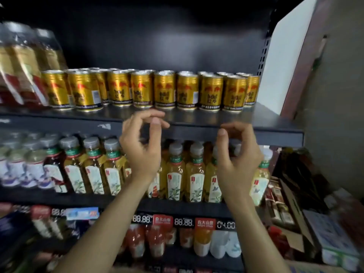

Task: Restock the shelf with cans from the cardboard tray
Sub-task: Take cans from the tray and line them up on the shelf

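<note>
Several gold cans [165,89] with red bull marks stand in rows on the dark upper shelf [275,133]. My left hand [140,146] hovers just below the shelf's front edge, under the middle cans, fingers loosely curled and holding nothing. My right hand [238,152] is level with it further right, also loosely curled and empty. Neither hand touches a can. The cardboard tray is not in view.
A shrink-wrapped pack of cans [21,64] sits at the shelf's left end. Tea bottles [175,174] fill the shelf below, with more drinks and price tags [183,221] lower down. Cardboard boxes [295,217] with goods stand at the lower right. A wall [334,95] closes the right side.
</note>
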`<control>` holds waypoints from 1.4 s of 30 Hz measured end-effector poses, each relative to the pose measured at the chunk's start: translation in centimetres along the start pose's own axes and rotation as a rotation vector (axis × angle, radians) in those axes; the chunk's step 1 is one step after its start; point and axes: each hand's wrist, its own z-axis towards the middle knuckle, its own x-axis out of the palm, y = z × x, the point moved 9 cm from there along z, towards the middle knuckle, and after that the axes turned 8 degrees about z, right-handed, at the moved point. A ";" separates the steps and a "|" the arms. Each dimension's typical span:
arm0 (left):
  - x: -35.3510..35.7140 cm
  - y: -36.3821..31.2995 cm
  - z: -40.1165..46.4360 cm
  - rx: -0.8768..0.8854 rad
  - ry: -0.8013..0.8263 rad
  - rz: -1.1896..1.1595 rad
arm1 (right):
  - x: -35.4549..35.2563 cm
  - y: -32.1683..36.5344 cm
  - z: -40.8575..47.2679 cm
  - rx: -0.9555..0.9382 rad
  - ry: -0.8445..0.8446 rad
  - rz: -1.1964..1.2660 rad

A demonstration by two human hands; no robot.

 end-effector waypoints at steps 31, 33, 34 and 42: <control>-24.8 18.2 -49.3 -0.434 2.037 0.466 | 8.3 -4.5 -57.8 0.423 1.884 -0.663; -24.8 18.1 -49.6 -0.406 2.022 0.498 | 8.6 -4.7 -58.1 0.437 1.875 -0.678; -24.6 18.2 -49.6 -0.393 2.011 0.510 | 8.7 -4.7 -58.2 0.443 1.862 -0.671; -25.3 20.0 -46.2 -0.657 1.775 0.506 | 8.3 -5.3 -53.7 0.675 1.554 -0.579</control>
